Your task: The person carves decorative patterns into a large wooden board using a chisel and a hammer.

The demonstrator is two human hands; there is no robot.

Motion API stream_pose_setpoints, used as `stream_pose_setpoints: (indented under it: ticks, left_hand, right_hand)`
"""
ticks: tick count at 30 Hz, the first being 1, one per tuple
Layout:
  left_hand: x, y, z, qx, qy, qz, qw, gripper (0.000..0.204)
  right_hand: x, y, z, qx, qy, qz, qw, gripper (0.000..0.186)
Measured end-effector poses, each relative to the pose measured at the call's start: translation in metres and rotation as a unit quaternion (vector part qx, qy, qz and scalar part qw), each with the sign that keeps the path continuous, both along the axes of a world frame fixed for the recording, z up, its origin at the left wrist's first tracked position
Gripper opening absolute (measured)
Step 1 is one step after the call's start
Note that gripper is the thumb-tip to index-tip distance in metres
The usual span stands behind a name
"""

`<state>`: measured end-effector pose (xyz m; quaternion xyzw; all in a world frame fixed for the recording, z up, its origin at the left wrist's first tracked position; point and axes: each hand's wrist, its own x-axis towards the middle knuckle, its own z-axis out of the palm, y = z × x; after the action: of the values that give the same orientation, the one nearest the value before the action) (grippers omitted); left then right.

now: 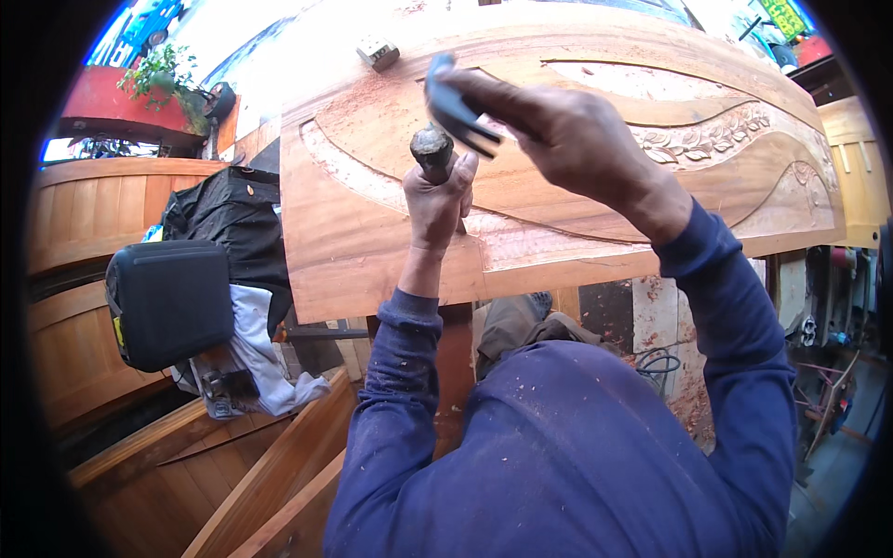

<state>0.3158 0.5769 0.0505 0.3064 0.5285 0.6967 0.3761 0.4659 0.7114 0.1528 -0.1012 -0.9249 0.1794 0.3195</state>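
Observation:
My left hand is wrapped round a chisel, whose dark, worn handle end points up toward me. Its blade is hidden below the fist. Gripped in my right hand is a claw hammer; its slightly blurred head hangs above and just right of the chisel's end, apart from it. Under both hands lies a large wooden panel with curved recesses cut into its face. A band of carved leaves runs along its right part. Reddish chips and dust lie over the recesses and the far left area.
A small block rests near the panel's far edge. To the left are a black case, a black bag and a white cloth. Wooden boards lean at lower left. A dark cable lies beneath the panel's near edge.

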Motion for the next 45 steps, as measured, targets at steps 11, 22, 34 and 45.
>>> stream_pose_setpoints:
  ticks: [11,22,34,45]
  left_hand:
    - [-0.018,0.007,-0.005,0.041,-0.056,0.036,0.997,0.019]
    - [0.000,0.007,-0.001,0.011,-0.059,0.023,0.998,0.027]
    - [0.008,0.002,-0.007,0.001,-0.017,-0.014,1.000,0.015]
    - [0.008,0.008,-0.003,0.023,-0.031,0.000,0.999,0.024]
  right_hand:
    - [0.057,-0.003,0.010,-0.203,0.091,-0.054,0.974,0.070]
    - [0.012,-0.012,0.066,-0.213,0.297,-0.014,0.931,0.076]
    - [0.022,0.007,0.003,-0.003,0.036,-0.011,0.999,0.062]
    - [0.072,-0.011,0.009,-0.242,0.132,-0.048,0.960,0.069]
